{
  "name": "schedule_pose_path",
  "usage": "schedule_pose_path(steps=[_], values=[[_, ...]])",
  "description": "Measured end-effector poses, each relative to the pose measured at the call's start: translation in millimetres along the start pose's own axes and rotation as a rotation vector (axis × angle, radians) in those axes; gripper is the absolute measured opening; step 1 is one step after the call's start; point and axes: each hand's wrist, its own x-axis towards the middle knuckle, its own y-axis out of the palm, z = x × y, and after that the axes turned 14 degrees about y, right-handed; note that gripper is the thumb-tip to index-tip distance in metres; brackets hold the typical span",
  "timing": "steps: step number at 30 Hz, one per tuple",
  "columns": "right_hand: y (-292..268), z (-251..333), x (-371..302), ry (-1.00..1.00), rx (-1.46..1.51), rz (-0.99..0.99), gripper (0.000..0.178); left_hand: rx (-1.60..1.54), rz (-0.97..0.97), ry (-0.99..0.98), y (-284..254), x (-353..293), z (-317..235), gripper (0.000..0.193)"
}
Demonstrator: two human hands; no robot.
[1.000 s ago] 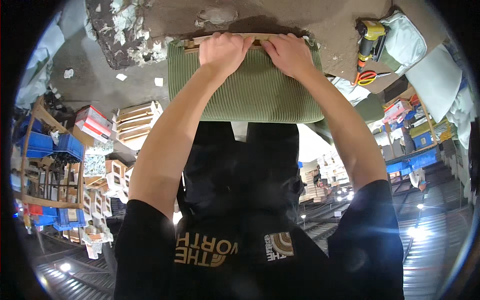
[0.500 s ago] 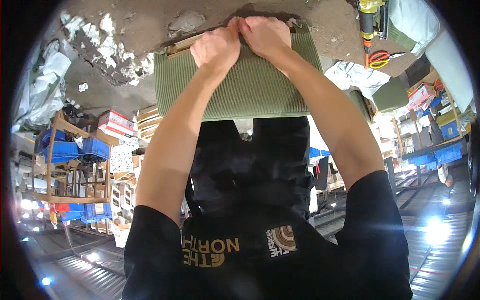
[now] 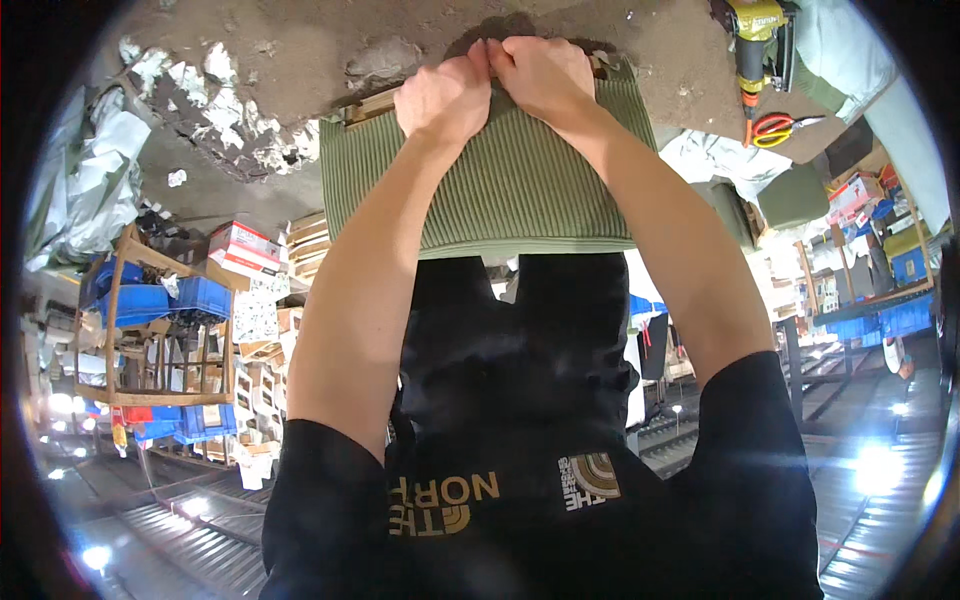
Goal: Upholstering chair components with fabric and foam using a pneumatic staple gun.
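A panel covered in ribbed green fabric (image 3: 530, 205) lies in front of my body, with a strip of its wooden frame (image 3: 370, 107) showing at the far left edge. Both hands are at the far edge of the panel, side by side near its middle. My left hand (image 3: 445, 97) is closed with its fingers curled over the fabric edge. My right hand (image 3: 545, 80) is closed beside it, pinching the same edge, thumbs almost touching. The fingertips are mostly hidden behind the knuckles.
At the far right a yellow-and-black nail gun (image 3: 752, 50) lies on the brown work surface (image 3: 690, 60), near red-and-yellow scissors (image 3: 775, 129). White scraps (image 3: 215, 95) are scattered at the far left. Blue bins (image 3: 205, 297) sit on a wooden rack at the left.
The whole view has shifted slightly, so everything sits a little lower and farther right. Both hands stay closed on the green fabric edge, with only a slight change in pose.
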Motion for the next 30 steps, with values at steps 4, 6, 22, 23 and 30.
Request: schedule_pose_path(steps=[4, 6, 22, 23, 30], values=[[-7, -24, -14, -0.060, -0.041, -0.004, 0.042, -0.014, -0.094, 0.088, 18, -6, 5, 0.055], [-18, -37, -16, 0.012, -0.095, 0.025, 0.041, 0.020, -0.096, 0.129, 23, -8, 7, 0.053], [-8, -50, 3, -0.080, -0.026, -0.107, 0.037, 0.164, -0.287, 0.685, 30, -20, 6, 0.063], [-7, -51, 5, -0.072, -0.029, -0.150, 0.037, 0.174, -0.290, 0.695, 30, -19, 4, 0.063], [-9, -54, -12, -0.226, 0.016, -0.183, 0.030, 0.196, -0.157, 0.583, 41, -17, 4, 0.056]])
